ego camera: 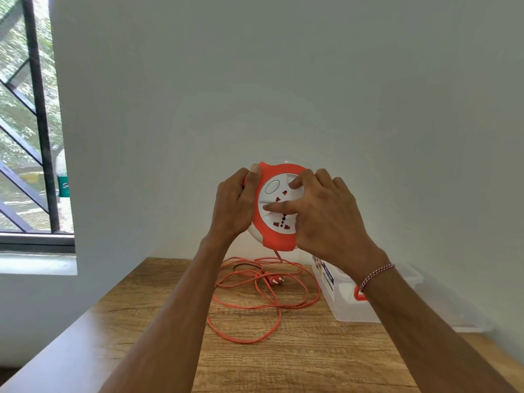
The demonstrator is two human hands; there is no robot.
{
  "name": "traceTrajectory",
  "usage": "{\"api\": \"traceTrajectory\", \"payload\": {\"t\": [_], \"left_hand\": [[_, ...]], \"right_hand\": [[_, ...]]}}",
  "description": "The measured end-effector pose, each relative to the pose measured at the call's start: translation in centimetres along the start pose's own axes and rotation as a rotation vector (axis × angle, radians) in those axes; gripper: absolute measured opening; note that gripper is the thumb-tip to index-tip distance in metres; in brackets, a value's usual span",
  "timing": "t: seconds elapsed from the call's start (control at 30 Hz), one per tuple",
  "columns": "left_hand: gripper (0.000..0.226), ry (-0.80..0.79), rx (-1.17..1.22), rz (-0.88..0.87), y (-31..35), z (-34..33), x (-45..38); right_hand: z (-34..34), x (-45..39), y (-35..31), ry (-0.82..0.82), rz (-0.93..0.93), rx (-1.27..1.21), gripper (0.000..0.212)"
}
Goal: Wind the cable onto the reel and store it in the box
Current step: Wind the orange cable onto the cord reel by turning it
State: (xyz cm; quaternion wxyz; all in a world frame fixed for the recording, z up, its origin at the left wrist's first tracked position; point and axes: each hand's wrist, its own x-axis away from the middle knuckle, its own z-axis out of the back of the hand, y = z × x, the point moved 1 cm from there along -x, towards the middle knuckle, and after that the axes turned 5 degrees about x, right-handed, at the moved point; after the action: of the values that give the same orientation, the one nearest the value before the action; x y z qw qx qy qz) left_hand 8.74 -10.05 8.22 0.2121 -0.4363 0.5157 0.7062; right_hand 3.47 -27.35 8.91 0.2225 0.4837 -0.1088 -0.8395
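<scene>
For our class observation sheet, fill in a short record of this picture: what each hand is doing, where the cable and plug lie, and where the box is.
left hand: grips the left rim of the round orange and white cable reel, held up above the table
right hand: fingers spread on the reel's white socket face
orange cable: mostly unwound, looped loosely on the wooden table
orange plug: lying among the loops
clear plastic box: on the table at the right, partly behind the right forearm

Bright daylight pours in from the window (pixel 25 123) at left — soft shadows on the wall (pixel 283 80), sharp focus throughout, wide-angle bending at the edges.
</scene>
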Motion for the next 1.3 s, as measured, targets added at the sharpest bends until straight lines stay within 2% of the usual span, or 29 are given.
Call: {"api": "traceTrajectory", "payload": {"t": [0.13, 0.23, 0.37, 0.43, 0.53, 0.6, 0.7, 0.8, 1.03, 1.3], "left_hand": [[0.057, 0.006, 0.024, 0.004, -0.2, 0.0, 0.0], [0.057, 0.019, 0.035, 0.013, -0.1, 0.1, -0.1], [0.054, 0.008, 0.044, 0.008, -0.1, 0.1, -0.1], [0.054, 0.012, 0.051, 0.015, -0.2, 0.1, -0.1], [0.052, 0.020, 0.053, 0.021, -0.3, 0.2, -0.1], [0.049, 0.025, 0.052, 0.017, -0.3, 0.2, -0.1], [0.052, 0.022, 0.058, 0.012, -0.3, 0.2, -0.2], [0.054, 0.012, 0.048, 0.010, -0.5, 0.0, -0.2], [0.051, 0.001, 0.034, -0.007, -0.6, -0.1, -0.3], [0.050, 0.010, 0.012, -0.030, -0.5, 0.0, -0.2]], "right_hand": [[-0.2, 0.2, 0.0, 0.090, -0.099, -0.037, 0.057], [-0.4, 0.0, -0.1, 0.117, -0.179, -0.051, 0.062], [-0.4, -0.1, -0.2, 0.124, -0.182, -0.092, 0.066], [-0.2, -0.1, 0.0, 0.159, -0.149, -0.117, 0.060], [0.0, -0.2, 0.6, 0.235, -0.032, -0.170, 0.034], [0.0, -0.3, 0.9, 0.181, 0.069, -0.193, 0.026], [-0.1, -0.3, 0.8, 0.008, 0.120, -0.164, 0.040], [-0.2, -0.2, 0.5, -0.053, 0.116, -0.095, 0.051], [-0.4, -0.2, 0.2, -0.027, 0.055, 0.016, 0.057], [-0.6, 0.2, 0.0, 0.073, -0.088, -0.053, 0.056]]}}
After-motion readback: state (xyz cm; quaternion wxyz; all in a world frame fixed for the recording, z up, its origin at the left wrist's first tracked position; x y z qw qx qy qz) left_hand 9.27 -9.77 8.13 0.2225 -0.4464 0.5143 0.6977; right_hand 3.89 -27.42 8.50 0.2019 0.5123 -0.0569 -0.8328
